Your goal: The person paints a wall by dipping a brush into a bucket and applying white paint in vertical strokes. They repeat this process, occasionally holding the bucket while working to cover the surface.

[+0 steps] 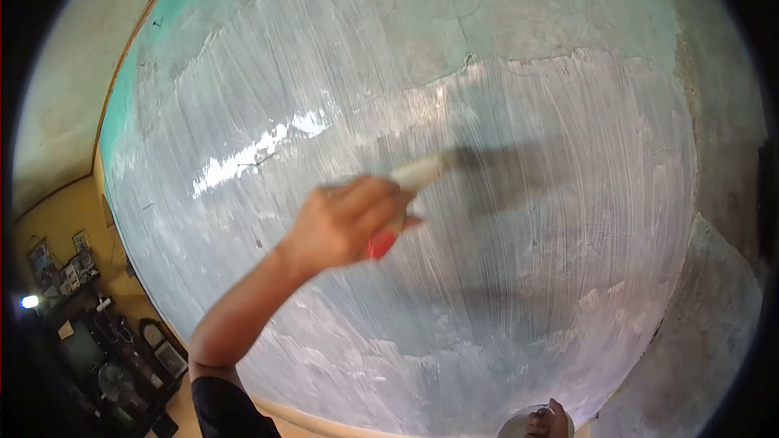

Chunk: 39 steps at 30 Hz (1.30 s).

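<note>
My left hand [345, 219], at the end of a bare forearm and dark sleeve, is wrapped around a paintbrush [418, 173]. Motion blurs the brush; its red handle end shows below the fingers and its pale head points up and right at the wall [519, 259]. Streaky, wet-looking whitish paint coats much of that wall, with a bright glare left of the hand. At the bottom edge, my right hand [548, 422] grips the rim of a pale round container [513, 423], cut off by the frame; its contents are hidden.
Bare grey-green wall [552, 0] with cracks lies above the painted area. A wall corner runs down the right side. At lower left stand a dark shelf unit, a fan [118, 381], framed pictures [42, 264] and a lit lamp [30, 302].
</note>
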Available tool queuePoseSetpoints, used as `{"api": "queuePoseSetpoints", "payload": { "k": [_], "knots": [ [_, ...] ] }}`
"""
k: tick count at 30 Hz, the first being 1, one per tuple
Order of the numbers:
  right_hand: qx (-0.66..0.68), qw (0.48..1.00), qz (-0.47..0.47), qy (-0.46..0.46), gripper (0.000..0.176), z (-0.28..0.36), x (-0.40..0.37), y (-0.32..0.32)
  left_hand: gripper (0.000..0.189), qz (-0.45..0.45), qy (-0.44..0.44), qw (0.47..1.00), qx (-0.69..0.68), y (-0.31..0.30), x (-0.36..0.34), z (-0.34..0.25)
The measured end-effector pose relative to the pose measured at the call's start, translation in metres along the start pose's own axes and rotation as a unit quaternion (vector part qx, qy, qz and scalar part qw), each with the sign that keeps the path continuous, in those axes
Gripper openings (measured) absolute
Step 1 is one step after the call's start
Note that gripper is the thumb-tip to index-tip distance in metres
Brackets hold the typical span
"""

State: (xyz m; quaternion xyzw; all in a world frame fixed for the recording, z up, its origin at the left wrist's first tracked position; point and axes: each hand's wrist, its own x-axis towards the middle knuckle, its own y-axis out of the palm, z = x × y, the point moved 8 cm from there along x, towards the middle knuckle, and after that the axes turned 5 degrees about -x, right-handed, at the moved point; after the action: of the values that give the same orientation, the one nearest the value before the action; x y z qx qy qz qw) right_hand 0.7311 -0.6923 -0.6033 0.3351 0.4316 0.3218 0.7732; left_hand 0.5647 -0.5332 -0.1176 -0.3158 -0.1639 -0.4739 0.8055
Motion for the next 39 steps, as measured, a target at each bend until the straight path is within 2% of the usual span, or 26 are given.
{"api": "queuePoseSetpoints", "payload": {
  "k": [2,4,6,7,8,10,11,14,15,17,20,22,24,26,28,32,34,35,36,38,39],
  "knots": [
    [-0.011,1.000,-0.009,0.011,0.034,-0.006,-0.003,-0.006,0.027,-0.004,-0.051,0.996,-0.066,0.001,-0.023,-0.027],
    [-0.019,0.999,-0.021,0.022,0.035,-0.013,0.000,-0.017,0.018,0.031,-0.147,0.973,-0.178,0.013,-0.058,-0.056],
    [-0.055,0.997,-0.056,0.014,0.035,-0.024,0.006,-0.037,0.020,-0.027,-0.222,0.917,-0.330,0.029,-0.090,-0.087],
    [-0.019,0.998,0.002,0.056,0.039,-0.027,-0.010,-0.011,0.016,-0.020,-0.257,0.897,-0.358,0.042,-0.108,-0.108],
    [-0.014,0.998,-0.015,0.063,0.039,-0.029,-0.012,-0.023,0.012,-0.012,-0.292,0.874,-0.388,0.057,-0.127,-0.132],
    [0.017,0.987,0.092,0.131,0.040,-0.047,-0.004,-0.026,0.007,-0.014,-0.456,0.766,-0.453,0.093,-0.175,-0.175],
    [0.027,0.988,0.073,0.135,0.040,-0.053,-0.005,-0.034,0.007,-0.003,-0.545,0.694,-0.471,0.109,-0.199,-0.200],
    [-0.015,0.988,0.068,0.141,0.036,-0.055,-0.018,-0.021,0.028,0.030,-0.716,0.519,-0.466,0.142,-0.263,-0.273],
    [-0.034,0.987,0.069,0.143,0.036,-0.058,-0.023,-0.015,0.028,0.039,-0.722,0.503,-0.474,0.147,-0.268,-0.291],
    [-0.044,0.986,0.056,0.152,0.035,-0.070,-0.030,-0.009,0.035,-0.024,-0.762,0.441,-0.473,0.141,-0.284,-0.318],
    [-0.061,0.982,0.029,0.174,0.033,-0.084,-0.027,-0.005,0.035,-0.041,-0.787,0.393,-0.473,0.134,-0.289,-0.336],
    [-0.051,0.980,0.093,0.169,0.036,-0.092,-0.027,0.012,0.033,-0.028,-0.780,0.380,-0.497,0.134,-0.291,-0.345],
    [-0.052,0.981,0.083,0.166,0.035,-0.095,-0.032,0.025,0.032,0.001,-0.754,0.392,-0.528,0.137,-0.278,-0.347],
    [-0.066,0.982,0.105,0.145,0.035,-0.093,-0.034,0.041,0.029,0.039,-0.747,0.371,-0.550,0.148,-0.285,-0.358],
    [-0.083,0.984,0.093,0.131,0.035,-0.092,-0.034,0.050,0.023,0.013,-0.685,0.466,-0.560,0.152,-0.268,-0.348],
    [-0.086,0.985,0.096,0.114,0.032,-0.093,-0.035,0.065,0.023,0.050,-0.697,0.417,-0.581,0.150,-0.268,-0.338],
    [-0.109,0.984,0.101,0.094,0.032,-0.093,-0.034,0.074,0.023,0.034,-0.669,0.426,-0.607,0.150,-0.271,-0.332],
    [-0.118,0.982,0.117,0.085,0.033,-0.093,-0.033,0.081,0.015,0.039,-0.697,0.352,-0.623,0.149,-0.273,-0.329],
    [-0.119,0.983,0.112,0.087,0.033,-0.093,-0.032,0.083,0.015,0.039,-0.699,0.348,-0.624,0.151,-0.277,-0.328],
    [-0.108,0.981,0.126,0.096,0.034,-0.095,-0.029,0.090,0.012,0.000,-0.650,0.453,-0.610,0.144,-0.273,-0.312],
    [-0.109,0.981,0.122,0.101,0.034,-0.095,-0.028,0.093,0.008,0.004,-0.648,0.458,-0.608,0.143,-0.275,-0.307]
  ]
}}
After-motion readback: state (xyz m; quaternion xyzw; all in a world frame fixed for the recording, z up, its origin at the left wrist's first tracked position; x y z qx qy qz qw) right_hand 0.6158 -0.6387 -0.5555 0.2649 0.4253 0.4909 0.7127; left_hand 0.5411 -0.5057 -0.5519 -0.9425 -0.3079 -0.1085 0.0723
